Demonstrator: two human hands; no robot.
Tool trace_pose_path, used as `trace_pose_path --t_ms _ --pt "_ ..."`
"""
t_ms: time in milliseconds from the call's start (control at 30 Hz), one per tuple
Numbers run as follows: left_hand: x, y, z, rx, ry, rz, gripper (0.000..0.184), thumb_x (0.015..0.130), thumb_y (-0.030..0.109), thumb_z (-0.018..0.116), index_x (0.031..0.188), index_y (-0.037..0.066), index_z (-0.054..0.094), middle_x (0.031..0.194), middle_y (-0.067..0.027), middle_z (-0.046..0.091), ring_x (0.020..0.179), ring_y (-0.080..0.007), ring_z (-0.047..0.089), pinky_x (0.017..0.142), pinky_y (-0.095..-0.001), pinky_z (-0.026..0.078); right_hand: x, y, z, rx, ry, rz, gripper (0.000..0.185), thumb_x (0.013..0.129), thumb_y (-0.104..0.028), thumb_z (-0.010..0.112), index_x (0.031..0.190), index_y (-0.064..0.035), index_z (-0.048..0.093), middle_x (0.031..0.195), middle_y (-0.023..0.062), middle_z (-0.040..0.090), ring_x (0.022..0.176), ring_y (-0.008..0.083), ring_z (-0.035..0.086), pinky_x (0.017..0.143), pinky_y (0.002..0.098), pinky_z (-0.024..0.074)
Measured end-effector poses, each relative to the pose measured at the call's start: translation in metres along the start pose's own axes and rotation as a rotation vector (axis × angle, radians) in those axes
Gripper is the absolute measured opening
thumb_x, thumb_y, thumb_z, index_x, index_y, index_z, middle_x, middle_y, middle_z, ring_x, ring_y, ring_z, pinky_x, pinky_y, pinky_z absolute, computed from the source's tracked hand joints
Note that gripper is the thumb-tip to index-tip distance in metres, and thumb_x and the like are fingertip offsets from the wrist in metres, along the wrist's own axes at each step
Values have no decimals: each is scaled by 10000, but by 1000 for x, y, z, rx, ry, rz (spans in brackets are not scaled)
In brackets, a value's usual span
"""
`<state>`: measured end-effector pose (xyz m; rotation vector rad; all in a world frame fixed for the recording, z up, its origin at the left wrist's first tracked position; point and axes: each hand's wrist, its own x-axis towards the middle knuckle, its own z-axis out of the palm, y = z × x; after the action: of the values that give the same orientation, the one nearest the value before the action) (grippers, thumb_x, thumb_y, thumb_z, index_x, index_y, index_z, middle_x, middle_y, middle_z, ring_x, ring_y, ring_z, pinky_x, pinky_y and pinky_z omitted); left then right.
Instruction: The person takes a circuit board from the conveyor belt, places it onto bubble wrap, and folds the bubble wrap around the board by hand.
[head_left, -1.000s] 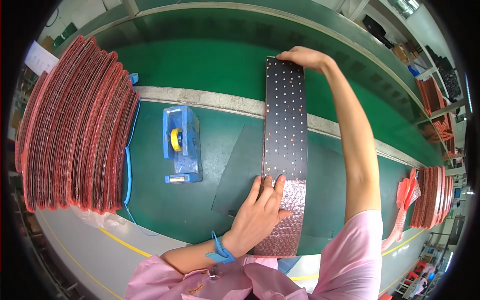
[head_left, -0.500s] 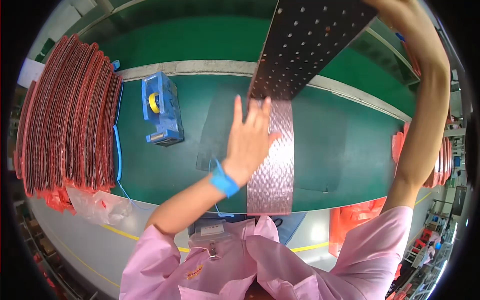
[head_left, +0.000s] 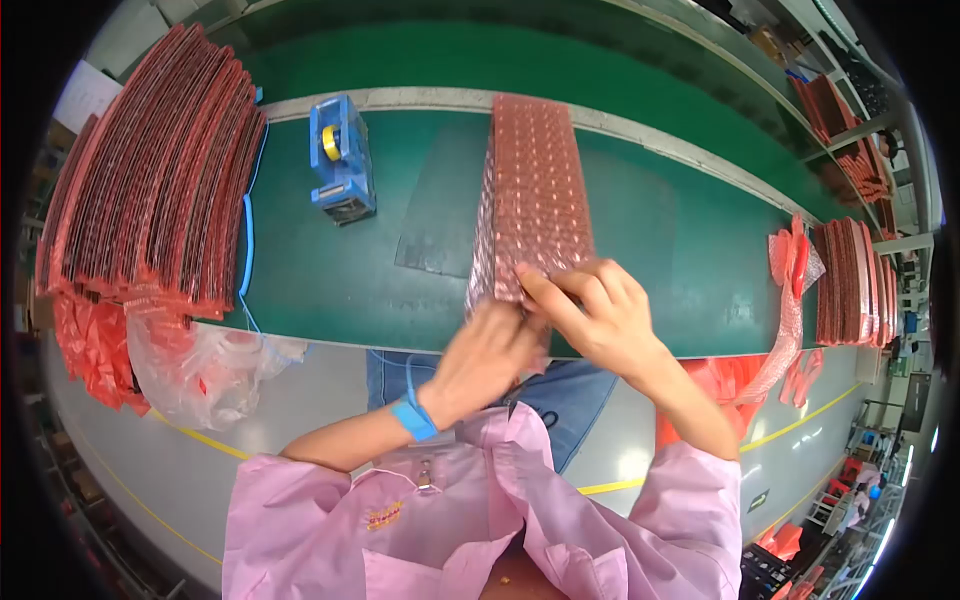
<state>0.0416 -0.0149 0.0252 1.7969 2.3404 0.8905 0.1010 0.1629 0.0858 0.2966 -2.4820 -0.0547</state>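
A long strip of pink bubble wrap [head_left: 542, 190] lies lengthwise across the green work table, with rows of pale dots on it. A shinier, loose strip of the wrap shows along its left side. At the near end, my right hand [head_left: 610, 315] pinches the wrap between thumb and fingers. My left hand [head_left: 488, 358], with a blue wrist strap [head_left: 414, 418], is curled round the same end, close beside the right; its fingers are slightly blurred. The dark dotted panel is not seen uncovered; I cannot tell how fully the wrap encloses it.
A blue tape dispenser [head_left: 342, 160] with yellow tape stands left of the wrap. Tall stacks of red-wrapped panels [head_left: 150, 180] fill the table's left end, with clear plastic [head_left: 205, 365] hanging below. More wrapped panels [head_left: 850, 285] and loose pink wrap [head_left: 790, 300] are at the right.
The dark dotted panel, raised by my right hand before, is no longer visible bare; pink wrap lies there instead. Both hands have come together at the near end of the wrap.
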Motion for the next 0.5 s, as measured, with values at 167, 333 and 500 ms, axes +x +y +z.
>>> trace_pose_path --t_ms 167,333,500 --pt "-21 -18 -12 177 181 9 517 859 187 680 1319 -8 550 1007 -124 488 1106 -309 525 1031 -442 441 -5 -18 50 -95 0 107 335 827 -238 767 1159 -215 727 884 -39 495 761 123 485 638 225 444" --pt "-27 -21 -10 200 248 44 493 856 176 705 1306 21 576 978 -97 468 1053 -283 531 1003 -412 461 5 -25 68 -111 34 145 297 853 -250 757 1147 -216 731 884 -35 501 758 130 489 647 228 453" --pt "-29 -22 -11 175 233 51 473 888 190 678 1303 -2 558 1004 -116 492 1032 -286 529 1013 -415 456 2 -26 68 -45 -6 202 286 870 -253 748 1151 -208 731 886 -27 508 753 137 489 661 237 459"
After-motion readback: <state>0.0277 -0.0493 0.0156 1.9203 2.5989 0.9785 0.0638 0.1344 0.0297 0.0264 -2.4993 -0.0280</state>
